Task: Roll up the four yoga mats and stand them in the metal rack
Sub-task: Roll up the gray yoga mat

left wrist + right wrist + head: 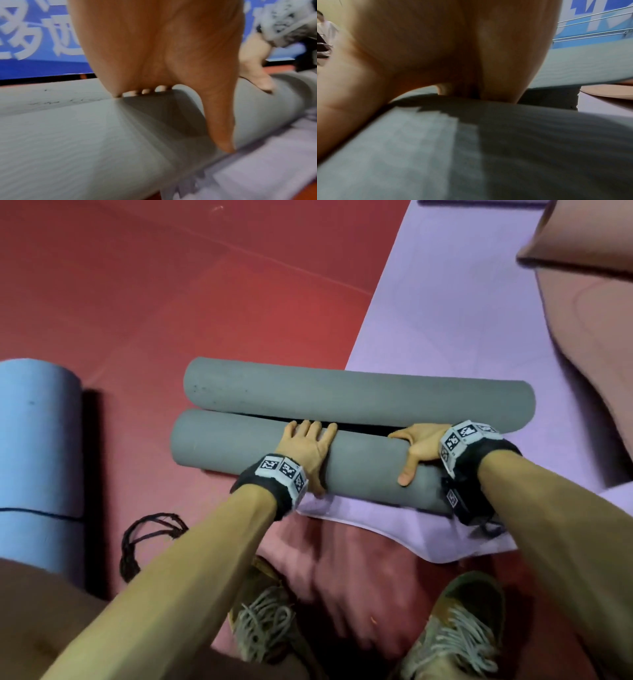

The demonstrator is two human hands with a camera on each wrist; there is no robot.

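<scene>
A grey yoga mat lies across the floor as two parallel rolls, a near roll [233, 446] and a far roll [342, 395]. My left hand [305, 445] grips the near roll at its middle, fingers curled over the top into the gap, thumb on the near side. My right hand [423, 445] grips the same roll near its right end. In the left wrist view my left hand [154, 54] wraps the grey roll [85, 148], and the right hand [254, 70] shows further along. The right wrist view shows my palm [436, 47] on the roll [471, 148].
A purple mat [462, 302] lies flat under the grey rolls and stretches away. A blue rolled mat [37, 440] lies at the left. A pinkish mat [599, 337] lies at the right. A black cord [147, 535] sits by my shoes [263, 621]. Thin metal bars [590, 27] show far off.
</scene>
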